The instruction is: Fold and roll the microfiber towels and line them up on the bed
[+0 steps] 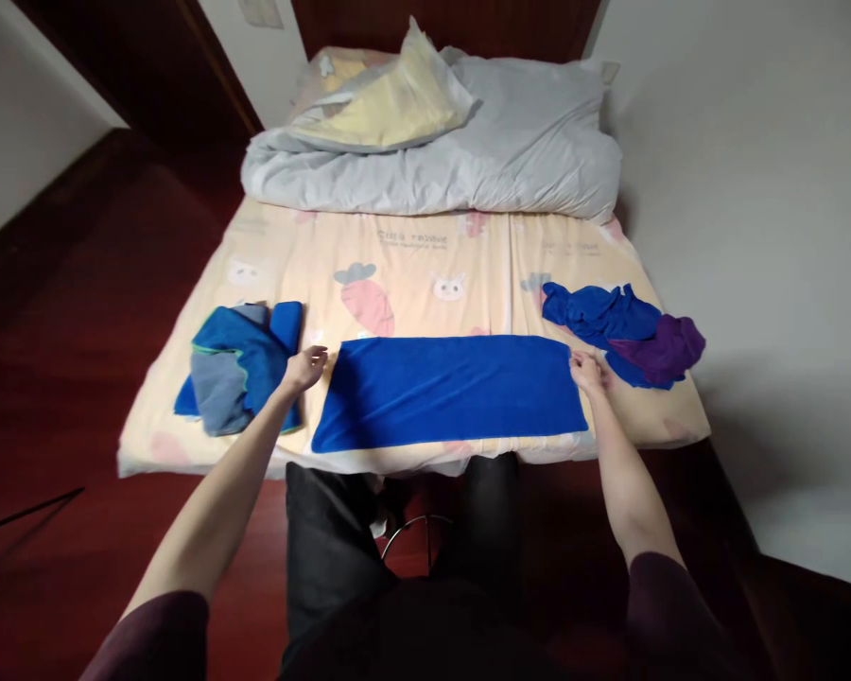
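Note:
A blue cloth (454, 390) lies spread flat as a wide rectangle near the front edge of the bed. My left hand (306, 367) is just left of its upper left corner, apart from the cloth, with its fingers loosely spread and nothing in them. At the upper right corner, my right hand (587, 369) pinches the cloth's edge. Left of my left hand is a pile of blue and grey cloths (219, 374), partly behind my forearm. Crumpled blue cloths (602, 312) with a purple cloth (663, 348) lie beyond my right hand.
The bed (425, 241) has a patterned sheet with carrots and cat faces. A rolled grey quilt (531, 142) and a yellow pillow (397, 99) lie at its far end. A white wall (766, 236) stands at the right; dark red floor (78, 312) shows at the left.

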`<state>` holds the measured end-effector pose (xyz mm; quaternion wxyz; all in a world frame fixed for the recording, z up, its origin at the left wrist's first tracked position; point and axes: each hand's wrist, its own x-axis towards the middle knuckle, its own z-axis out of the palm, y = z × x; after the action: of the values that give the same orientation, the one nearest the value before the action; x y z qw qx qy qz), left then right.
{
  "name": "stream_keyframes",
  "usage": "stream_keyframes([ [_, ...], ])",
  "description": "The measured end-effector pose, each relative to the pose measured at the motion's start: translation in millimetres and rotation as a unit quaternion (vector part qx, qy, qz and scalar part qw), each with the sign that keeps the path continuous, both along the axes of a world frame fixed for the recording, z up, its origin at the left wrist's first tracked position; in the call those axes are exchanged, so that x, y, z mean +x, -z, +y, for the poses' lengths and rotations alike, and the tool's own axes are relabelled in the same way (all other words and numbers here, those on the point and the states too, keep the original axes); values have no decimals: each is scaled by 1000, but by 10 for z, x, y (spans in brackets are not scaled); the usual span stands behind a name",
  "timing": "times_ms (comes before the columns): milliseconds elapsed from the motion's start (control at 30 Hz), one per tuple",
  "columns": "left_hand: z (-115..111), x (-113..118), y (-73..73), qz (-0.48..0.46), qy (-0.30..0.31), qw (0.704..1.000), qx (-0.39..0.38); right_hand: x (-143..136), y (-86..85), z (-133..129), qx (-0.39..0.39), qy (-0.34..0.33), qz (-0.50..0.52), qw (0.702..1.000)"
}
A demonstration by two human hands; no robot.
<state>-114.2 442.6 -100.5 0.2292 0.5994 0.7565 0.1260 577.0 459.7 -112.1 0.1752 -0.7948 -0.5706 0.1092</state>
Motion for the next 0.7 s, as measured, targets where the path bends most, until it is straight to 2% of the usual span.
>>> stream_keyframes([
  [133, 389, 59, 180, -36, 29, 999, 9, -70, 117, 439, -45, 58, 31, 997],
  [267, 593, 71, 264, -23, 55, 998, -11, -77, 199, 754, -48, 65, 37, 996],
  [400, 664, 25, 250, -13, 30, 999, -13, 27, 195, 926, -111, 49, 81, 989],
  [567, 639, 24, 188, -25, 22, 999, -35, 129, 29, 966, -253, 36, 228, 940],
  [633, 625, 29, 172, -32, 21, 998, -41, 135, -29, 955, -246, 31, 254, 935],
  [700, 629, 8, 170, -24, -6, 999, -41, 125, -43, 947, -190, 20, 263, 946],
])
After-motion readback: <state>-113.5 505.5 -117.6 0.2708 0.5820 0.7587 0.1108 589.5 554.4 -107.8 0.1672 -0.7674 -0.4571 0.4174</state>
